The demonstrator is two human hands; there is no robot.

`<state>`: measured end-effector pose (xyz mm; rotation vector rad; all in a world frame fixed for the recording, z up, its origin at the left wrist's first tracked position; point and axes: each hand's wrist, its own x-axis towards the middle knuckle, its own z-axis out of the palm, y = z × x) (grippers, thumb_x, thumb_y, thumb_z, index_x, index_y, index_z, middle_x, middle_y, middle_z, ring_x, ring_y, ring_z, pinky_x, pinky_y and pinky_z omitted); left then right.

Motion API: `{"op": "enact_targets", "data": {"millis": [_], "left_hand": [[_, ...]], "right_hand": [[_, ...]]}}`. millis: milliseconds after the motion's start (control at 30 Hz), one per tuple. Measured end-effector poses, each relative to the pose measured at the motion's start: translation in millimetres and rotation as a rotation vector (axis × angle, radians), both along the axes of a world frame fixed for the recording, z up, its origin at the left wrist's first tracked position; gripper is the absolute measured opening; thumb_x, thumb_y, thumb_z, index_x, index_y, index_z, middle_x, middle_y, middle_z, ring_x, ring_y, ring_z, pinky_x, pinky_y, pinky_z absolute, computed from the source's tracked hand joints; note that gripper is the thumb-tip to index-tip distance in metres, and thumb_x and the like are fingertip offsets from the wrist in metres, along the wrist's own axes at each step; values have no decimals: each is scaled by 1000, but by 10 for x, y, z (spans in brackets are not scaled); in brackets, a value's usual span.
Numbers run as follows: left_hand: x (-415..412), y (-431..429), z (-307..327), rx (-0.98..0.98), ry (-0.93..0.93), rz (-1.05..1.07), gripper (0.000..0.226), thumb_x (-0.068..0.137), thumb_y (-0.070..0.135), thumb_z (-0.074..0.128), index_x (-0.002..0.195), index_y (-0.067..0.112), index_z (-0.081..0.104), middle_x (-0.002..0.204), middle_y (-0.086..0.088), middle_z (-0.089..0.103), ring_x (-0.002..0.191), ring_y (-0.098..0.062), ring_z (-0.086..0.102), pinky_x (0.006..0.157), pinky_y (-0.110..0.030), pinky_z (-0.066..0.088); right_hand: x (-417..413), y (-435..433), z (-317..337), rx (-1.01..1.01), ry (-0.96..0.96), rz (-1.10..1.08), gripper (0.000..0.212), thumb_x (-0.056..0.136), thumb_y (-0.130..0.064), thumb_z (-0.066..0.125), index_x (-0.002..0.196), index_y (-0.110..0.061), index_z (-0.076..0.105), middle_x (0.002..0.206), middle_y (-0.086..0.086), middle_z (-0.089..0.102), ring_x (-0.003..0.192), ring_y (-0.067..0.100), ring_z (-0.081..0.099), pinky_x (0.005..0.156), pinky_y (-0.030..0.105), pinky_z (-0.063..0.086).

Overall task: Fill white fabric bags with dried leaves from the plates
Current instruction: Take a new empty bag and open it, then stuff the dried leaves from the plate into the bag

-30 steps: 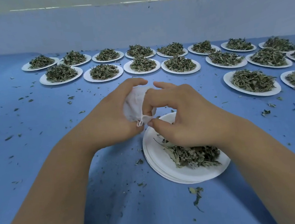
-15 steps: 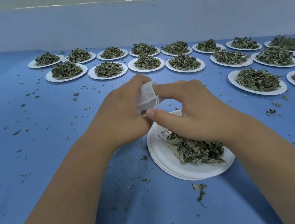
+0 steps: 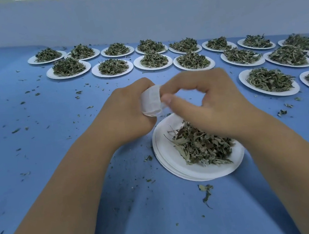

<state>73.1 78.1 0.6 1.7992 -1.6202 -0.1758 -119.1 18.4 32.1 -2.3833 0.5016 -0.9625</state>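
Hands both on white fabric bag [image 3: 150, 104]: left hand [image 3: 130, 113] grips its body, right hand [image 3: 216, 103] pinches the rim. Bag held above far edge of near plate [image 3: 172, 167] holding dried leaves [image 3: 201, 147].

Single head-worn view, facing forward and down; close above the left hand [image 3: 128, 114] and right hand [image 3: 218, 107]; plates [image 3: 94, 73] recede beyond.

Left hand [image 3: 128, 116] around the white fabric bag [image 3: 151, 102], right hand [image 3: 219, 101] in a pinch at its edge.
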Motion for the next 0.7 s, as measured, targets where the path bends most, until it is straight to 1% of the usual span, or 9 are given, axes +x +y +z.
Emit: {"op": "enact_targets", "data": {"millis": [33, 100, 200, 300, 333, 433, 567, 633, 700], "left_hand": [[-1, 3, 6, -2, -10, -1, 33, 79, 22, 70, 102, 38, 55, 87, 13, 62, 80, -8, 59, 64, -33, 52], [-25, 20, 31, -1, 2, 1, 31, 75, 29, 67, 99, 43, 53, 87, 16, 61, 81, -5, 57, 65, -32, 51], [-103, 14, 37, 41, -12, 1, 31, 69, 37, 58, 98, 43, 52, 89, 13, 62, 81, -9, 58, 66, -35, 53], [-200, -37, -20, 92, -70, -19, 26, 77, 36, 63, 101, 38, 54, 92, 8, 64, 85, -18, 60, 72, -42, 55], [-212, -53, -42, 110, -85, -13, 24, 79, 37, 64, 101, 38, 54, 93, 8, 65, 85, -18, 61, 73, -43, 55], [-191, -71, -83, 154, -119, 9, 18, 82, 44, 61, 98, 37, 55, 92, 10, 64, 85, -17, 60, 73, -41, 55], [-148, -67, -86, 146, -102, 41, 14, 82, 41, 61, 94, 38, 55, 90, 10, 64, 84, -17, 60, 71, -37, 53], [-118, -48, -66, 109, -102, 65, 20, 77, 37, 63, 96, 39, 55, 91, 9, 63, 84, -18, 59, 70, -38, 54], [-57, -17, -38, 102, -118, 90, 27, 74, 36, 64, 99, 42, 54, 95, 8, 63, 86, -22, 59, 71, -39, 54]], "right_hand": [[-87, -29, 29, -50, -16, -24, 13, 91, -33, 66, 95, -23, 74, 98, -13, 73, 98, 3, 65, 89, 19, 46], [-311, -84, 47, -114, 123, -40, 25, 88, -49, 62, 108, -35, 68, 111, -22, 66, 109, -5, 56, 89, 7, 37], [-571, -81, -79, -127, 475, 33, 57, 81, -73, 58, 131, -46, 54, 132, -33, 49, 129, -10, 42, 101, 7, 31], [-571, -47, -290, -186, 636, 72, 73, 83, -77, 57, 145, -40, 44, 146, -26, 44, 136, -5, 37, 111, 16, 30], [-534, -38, -336, -185, 628, 72, 71, 85, -74, 58, 145, -39, 43, 145, -25, 45, 134, -2, 40, 111, 19, 31], [-410, -41, -401, -175, 547, 79, 51, 91, -61, 62, 136, -39, 48, 124, -30, 47, 118, -4, 44, 100, 18, 34], [-281, -82, -460, -148, 495, 35, 41, 92, -50, 67, 129, -31, 61, 120, -21, 59, 115, 4, 51, 100, 28, 43], [-250, -99, -453, -156, 435, -6, 39, 90, -49, 71, 124, -29, 65, 113, -20, 64, 107, 3, 56, 96, 27, 45], [-255, -116, -424, -138, 406, -53, 46, 86, -57, 71, 126, -34, 62, 114, -21, 64, 106, -1, 56, 93, 22, 44]]}}
